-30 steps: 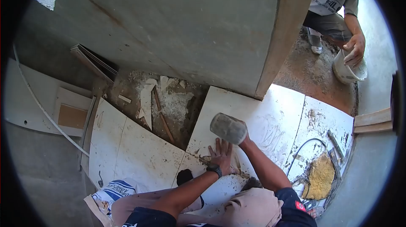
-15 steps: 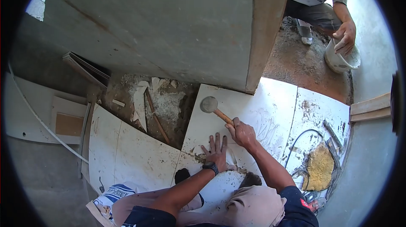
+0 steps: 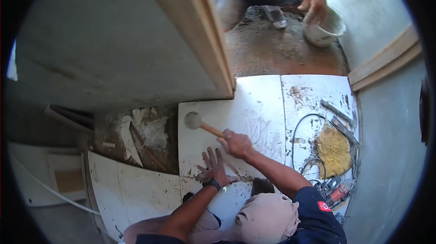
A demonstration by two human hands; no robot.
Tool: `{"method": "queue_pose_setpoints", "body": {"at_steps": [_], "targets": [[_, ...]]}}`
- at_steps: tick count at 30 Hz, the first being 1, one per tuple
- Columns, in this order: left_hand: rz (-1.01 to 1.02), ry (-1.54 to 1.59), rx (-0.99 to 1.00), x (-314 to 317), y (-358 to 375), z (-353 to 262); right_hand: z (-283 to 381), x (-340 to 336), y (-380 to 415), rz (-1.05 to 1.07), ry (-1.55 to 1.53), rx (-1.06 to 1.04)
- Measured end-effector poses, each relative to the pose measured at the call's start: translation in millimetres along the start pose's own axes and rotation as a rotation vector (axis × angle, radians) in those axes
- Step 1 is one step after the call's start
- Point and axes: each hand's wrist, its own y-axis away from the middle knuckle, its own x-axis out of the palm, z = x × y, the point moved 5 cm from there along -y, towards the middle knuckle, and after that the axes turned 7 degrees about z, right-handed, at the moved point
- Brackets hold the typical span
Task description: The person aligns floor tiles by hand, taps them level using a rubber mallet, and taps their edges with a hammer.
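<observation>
My right hand [image 3: 237, 144] is wrapped around the wooden handle of a mallet [image 3: 193, 120]. Its round grey head is over the left part of a large white floor tile [image 3: 254, 90]. Just below and to the left, my left hand [image 3: 214, 170] lies flat on the same tile with its fingers spread, a dark watch on the wrist. Grey smears mark the tile to the right of my right hand. Along the tile's near joint, by my left hand, there are bits of dirt.
Left of the tile is an unfilled floor gap [image 3: 165, 155] with broken tile pieces. A wall edge with a wooden frame [image 3: 211, 30] meets the tile. At right lie a yellow sponge [image 3: 334, 148], a cable and a red power tool [image 3: 339, 192]. Ahead, a co-worker's hand is at a bucket [image 3: 324, 37].
The view has turned right, so the scene sits further left. The co-worker's hand has lowered to the bucket's rim. My right hand still grips the mallet, and my left stays flat on the tile.
</observation>
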Motion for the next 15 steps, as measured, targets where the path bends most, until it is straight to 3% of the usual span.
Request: {"method": "queue_pose_setpoints", "body": {"at_steps": [2, 3, 5, 9, 13, 15], "targets": [[-0.010, -0.010, 0.008, 3, -2, -1, 15, -3, 5, -0.117, -0.052, -0.199], [-0.034, -0.012, -0.007, 2, -1, 0, 16, -1, 7, -0.125, -0.056, -0.178], [-0.007, -0.015, -0.013, 5, -5, -2, 6, 3, -8, 0.118, -0.017, 0.077], [0.012, -0.062, 0.010, 18, 3, 3, 31, 2, -13, 0.014, -0.012, -0.172], [-0.011, -0.052, 0.013, 14, -2, 3, 26, 9, -24, 0.081, 0.022, -0.118], [-0.023, -0.065, 0.022, 10, -8, 3, 30, 9, -22, 0.041, 0.005, -0.188]]}}
